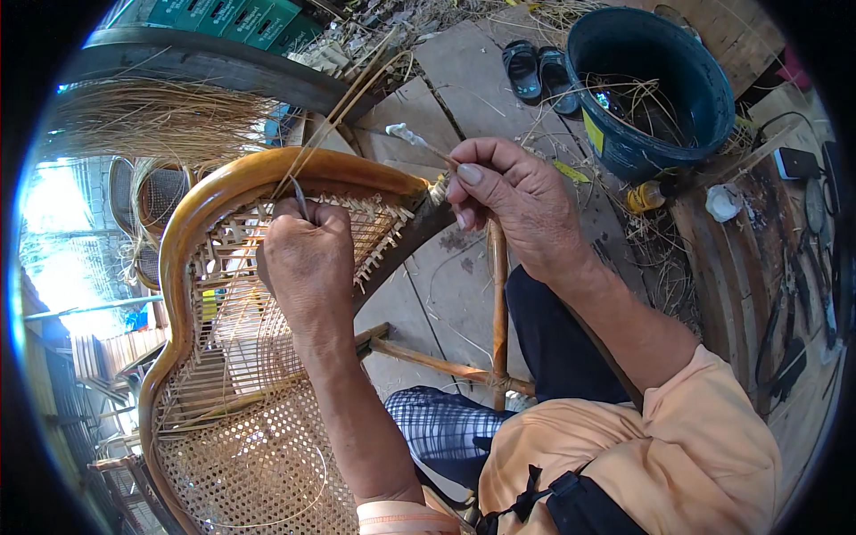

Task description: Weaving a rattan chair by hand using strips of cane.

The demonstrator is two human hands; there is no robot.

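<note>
My right hand (pixel 517 201) pinches a thin stick (pixel 434 152) between thumb and fingers. A lump of white paste (pixel 407 135) clings to the stick's far tip. My left hand (pixel 308 250) is a fist resting on the woven cane panel (pixel 259 303) of a chair, near the curved wooden frame (pixel 178 267). From that fist sticks up a slim pointed metal tool (pixel 300 198); its handle is hidden in the palm. Long loose cane strands (pixel 343 107) rise beside the tool's tip. Cut cane ends (pixel 392 234) line the frame's dark inner edge.
A dark green bucket (pixel 593 134) with cane scraps stands at the far right, sandals (pixel 523 71) beside it. Bundled cane (pixel 160 120) hangs at the left. To the right, a wooden board (pixel 722 267) bears a white lump (pixel 723 202) and hand tools (pixel 785 303).
</note>
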